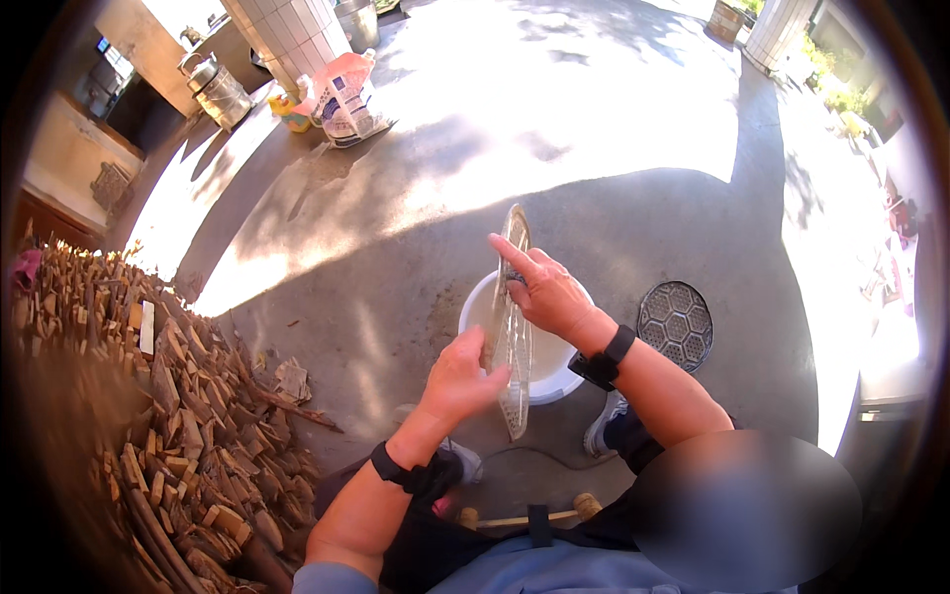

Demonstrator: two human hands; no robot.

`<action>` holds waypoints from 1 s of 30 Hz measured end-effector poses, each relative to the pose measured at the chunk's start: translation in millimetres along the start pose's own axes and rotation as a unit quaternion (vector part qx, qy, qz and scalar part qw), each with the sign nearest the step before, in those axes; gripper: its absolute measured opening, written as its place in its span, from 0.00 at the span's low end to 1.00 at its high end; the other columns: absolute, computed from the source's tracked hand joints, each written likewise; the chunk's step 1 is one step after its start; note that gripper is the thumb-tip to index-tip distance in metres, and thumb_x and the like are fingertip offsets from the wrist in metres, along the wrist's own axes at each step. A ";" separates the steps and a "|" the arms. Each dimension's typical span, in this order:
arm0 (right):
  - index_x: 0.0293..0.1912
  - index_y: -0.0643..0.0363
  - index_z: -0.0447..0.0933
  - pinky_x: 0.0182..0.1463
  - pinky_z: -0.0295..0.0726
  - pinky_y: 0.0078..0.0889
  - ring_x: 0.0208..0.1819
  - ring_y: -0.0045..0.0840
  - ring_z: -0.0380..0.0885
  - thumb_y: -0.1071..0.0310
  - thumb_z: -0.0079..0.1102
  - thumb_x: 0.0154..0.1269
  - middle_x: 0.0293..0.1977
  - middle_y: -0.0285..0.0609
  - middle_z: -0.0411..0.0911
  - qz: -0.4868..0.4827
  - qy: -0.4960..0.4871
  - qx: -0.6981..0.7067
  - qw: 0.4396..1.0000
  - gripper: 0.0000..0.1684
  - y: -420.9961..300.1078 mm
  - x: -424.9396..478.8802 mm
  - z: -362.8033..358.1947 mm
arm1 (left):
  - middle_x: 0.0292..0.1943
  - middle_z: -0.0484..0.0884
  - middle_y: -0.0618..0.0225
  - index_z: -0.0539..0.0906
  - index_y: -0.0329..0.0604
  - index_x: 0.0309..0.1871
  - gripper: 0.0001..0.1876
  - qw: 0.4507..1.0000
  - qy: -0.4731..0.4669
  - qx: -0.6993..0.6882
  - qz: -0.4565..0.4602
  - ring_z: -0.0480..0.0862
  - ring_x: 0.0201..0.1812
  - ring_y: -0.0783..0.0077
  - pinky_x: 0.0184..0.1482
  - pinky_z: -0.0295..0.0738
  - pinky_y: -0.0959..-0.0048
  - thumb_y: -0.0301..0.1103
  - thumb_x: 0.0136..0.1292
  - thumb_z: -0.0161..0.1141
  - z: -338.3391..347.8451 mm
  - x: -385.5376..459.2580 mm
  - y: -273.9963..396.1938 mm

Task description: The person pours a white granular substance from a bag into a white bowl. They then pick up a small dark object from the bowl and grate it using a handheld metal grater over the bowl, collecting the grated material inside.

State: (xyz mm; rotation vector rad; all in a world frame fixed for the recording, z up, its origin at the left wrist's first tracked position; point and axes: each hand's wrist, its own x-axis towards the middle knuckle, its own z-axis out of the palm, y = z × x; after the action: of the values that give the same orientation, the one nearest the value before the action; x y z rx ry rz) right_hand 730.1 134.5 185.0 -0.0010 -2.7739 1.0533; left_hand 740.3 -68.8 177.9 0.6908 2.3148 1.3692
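Seen nearly edge-on, a round perforated metal steamer rack [513,327] stands tilted upright above a white plastic basin [558,387]. My left hand [464,375] grips its near left side, thumb on one face and fingers around the other. Against the upper part of the rack is my right hand [545,289], index finger extended past the rim. A small dark grey item [515,277], perhaps a scouring pad, shows under its fingers, mostly hidden. Pale cloudy liquid seems to fill the basin. On the concrete to the right lies another perforated rack [675,325] with a hexagon pattern.
Split firewood [185,423] is heaped along the left. A plastic sack [349,100] and a yellow container [288,111] stand by a tiled pillar [289,37]. A kettle [200,70] sits farther left. A thin cord [549,457] crosses the floor between my shoes.
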 end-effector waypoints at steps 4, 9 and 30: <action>0.64 0.48 0.71 0.49 0.79 0.48 0.44 0.49 0.79 0.76 0.58 0.60 0.41 0.53 0.78 -0.060 -0.028 -0.054 0.996 0.32 -20.8 -16.6 -22.3 | 0.33 0.79 0.48 0.73 0.34 0.37 0.18 1.000 -0.021 0.006 0.022 0.82 0.36 0.46 0.39 0.76 0.56 0.35 0.51 0.68 3.6 -20.5 13.0; 0.54 0.53 0.75 0.45 0.81 0.47 0.41 0.50 0.81 0.77 0.56 0.59 0.40 0.52 0.79 -0.127 -0.012 -0.087 0.988 0.22 -47.0 -45.8 -27.9 | 0.48 0.82 0.46 0.71 0.33 0.57 0.30 0.996 0.002 -0.063 -0.064 0.85 0.47 0.51 0.51 0.79 0.61 0.35 0.52 0.69 10.4 -36.5 14.3; 0.43 0.59 0.83 0.45 0.81 0.38 0.40 0.43 0.81 0.74 0.63 0.61 0.38 0.46 0.80 -0.203 0.174 -0.006 0.964 0.09 -69.5 -75.3 -34.4 | 0.55 0.78 0.42 0.70 0.34 0.65 0.30 0.986 0.018 -0.035 0.163 0.75 0.61 0.43 0.64 0.69 0.60 0.16 0.54 0.46 6.6 -44.2 55.6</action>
State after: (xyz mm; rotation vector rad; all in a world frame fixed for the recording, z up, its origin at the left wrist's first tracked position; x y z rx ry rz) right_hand 814.1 100.3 243.9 0.3326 -2.3276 0.8351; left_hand 792.4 -66.9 226.6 1.0669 2.2378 1.6049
